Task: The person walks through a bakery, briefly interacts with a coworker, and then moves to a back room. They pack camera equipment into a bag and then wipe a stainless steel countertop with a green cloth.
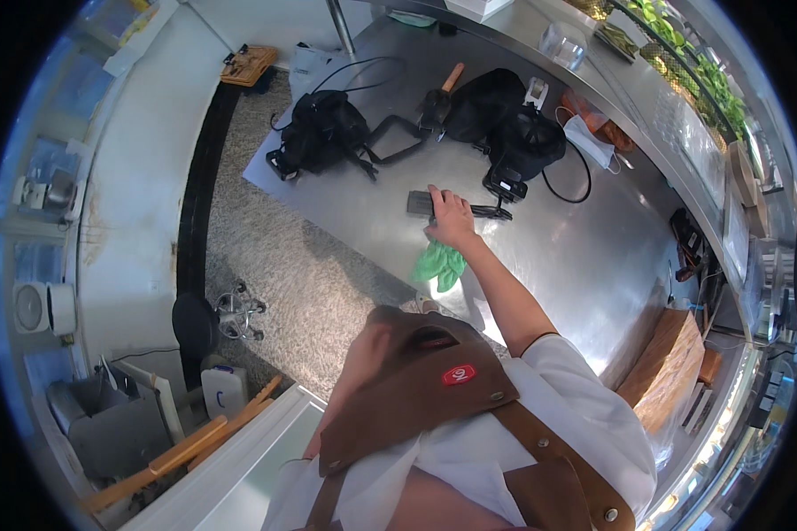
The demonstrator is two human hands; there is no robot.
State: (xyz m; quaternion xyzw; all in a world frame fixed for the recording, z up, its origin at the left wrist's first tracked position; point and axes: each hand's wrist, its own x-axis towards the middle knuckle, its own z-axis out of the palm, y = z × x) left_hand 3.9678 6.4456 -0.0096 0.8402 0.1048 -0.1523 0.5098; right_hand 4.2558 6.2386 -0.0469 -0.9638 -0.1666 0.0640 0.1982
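Note:
My right hand point(451, 216) reaches over a stainless steel table point(558, 265), its fingers curled over a dark grey block point(420, 202) that looks like a power adapter. A bundle of black cable point(493, 212) extends to the right from under the hand. Just below the palm, a crumpled green cloth point(442, 265) lies near the table's edge; whether the hand touches it too is unclear. Blurred, my left hand point(375, 342) is beside the brown apron point(412, 391), and its fingers cannot be made out.
Black bags point(332, 123), a brush with a wooden handle point(453, 76), a black pouch point(488, 103) and a white face mask point(588, 141) lie farther back. A shelf edge point(611, 99) overhangs the table. A wrapped brown package point(664, 378) stands right; a wheeled stool point(236, 312) is left.

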